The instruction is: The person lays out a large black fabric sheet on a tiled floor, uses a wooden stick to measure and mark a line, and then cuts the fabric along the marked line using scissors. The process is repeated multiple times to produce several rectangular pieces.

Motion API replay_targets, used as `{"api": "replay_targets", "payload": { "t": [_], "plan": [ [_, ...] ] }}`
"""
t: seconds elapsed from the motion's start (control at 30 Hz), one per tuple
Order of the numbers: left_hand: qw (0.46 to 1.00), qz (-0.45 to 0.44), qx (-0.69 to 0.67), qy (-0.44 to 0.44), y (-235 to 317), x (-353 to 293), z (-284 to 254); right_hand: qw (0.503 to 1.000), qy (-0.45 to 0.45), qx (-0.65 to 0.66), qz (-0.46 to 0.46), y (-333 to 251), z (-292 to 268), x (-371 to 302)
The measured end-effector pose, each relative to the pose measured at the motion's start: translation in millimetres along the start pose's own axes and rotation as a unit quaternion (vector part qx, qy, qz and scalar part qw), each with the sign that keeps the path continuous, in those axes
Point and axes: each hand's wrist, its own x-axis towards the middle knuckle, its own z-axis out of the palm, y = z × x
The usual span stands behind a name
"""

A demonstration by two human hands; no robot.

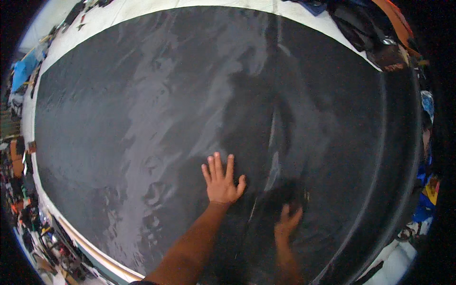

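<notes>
A wide sheet of glossy black material [95, 133], perhaps fabric or vinyl, covers most of the table. My left hand [222, 186] lies flat on its middle, fingers spread, with nothing under the palm that I can see but the sheet. To the right and nearer me, my right hand [287, 223] is over the sheet, somewhat blurred, with thumb and fingers apart and nothing visible in it. Whether it touches the surface I cannot tell. Ripples and creases run across the sheet left of my left hand, and a long fold [273, 161] runs between the hands.
Along the right, the black material bends into a long rounded band [396, 156], possibly a roll. A white table surface [126, 12] shows past the far edge. Dark bundled items [363, 28] lie at the far right. Mixed clutter [23, 190] lines the left side.
</notes>
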Motion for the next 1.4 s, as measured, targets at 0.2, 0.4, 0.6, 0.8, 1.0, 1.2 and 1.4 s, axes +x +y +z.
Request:
{"api": "replay_targets", "payload": {
  "t": [0.2, 0.4, 0.6, 0.8, 1.0, 1.2, 1.4],
  "plan": [
    [0.999, 0.016, 0.009, 0.038, 9.1, -11.4, 3.9, 0.922, 0.145, -0.354, -0.062, 138.2, -121.3, -182.1],
    [0.988, 0.079, 0.023, 0.129, 10.7, -31.4, 28.8, 0.894, 0.206, -0.367, -0.155, 196.3, -131.8, -193.4],
    [0.958, 0.096, -0.155, 0.223, -40.5, -26.5, -35.5, 0.911, 0.190, -0.325, -0.168, 174.0, -121.0, -180.6],
    [0.927, 0.333, -0.162, 0.064, -65.8, -271.2, -110.8, 0.923, 0.206, -0.224, -0.236, 208.1, -150.7, -206.2],
    [0.992, 0.056, -0.012, -0.116, -306.7, -544.7, -181.3, 0.963, 0.050, -0.257, -0.063, 238.2, -281.4, -397.3],
    [0.991, -0.127, 0.005, 0.044, -613.4, -844.6, -190.4, 0.951, 0.127, -0.279, -0.027, 465.1, -420.5, -615.6],
    [0.940, -0.051, 0.254, -0.221, -677.5, -916.1, -155.2, 0.968, 0.070, -0.234, 0.062, 543.1, -431.4, -767.8]
  ]
}}
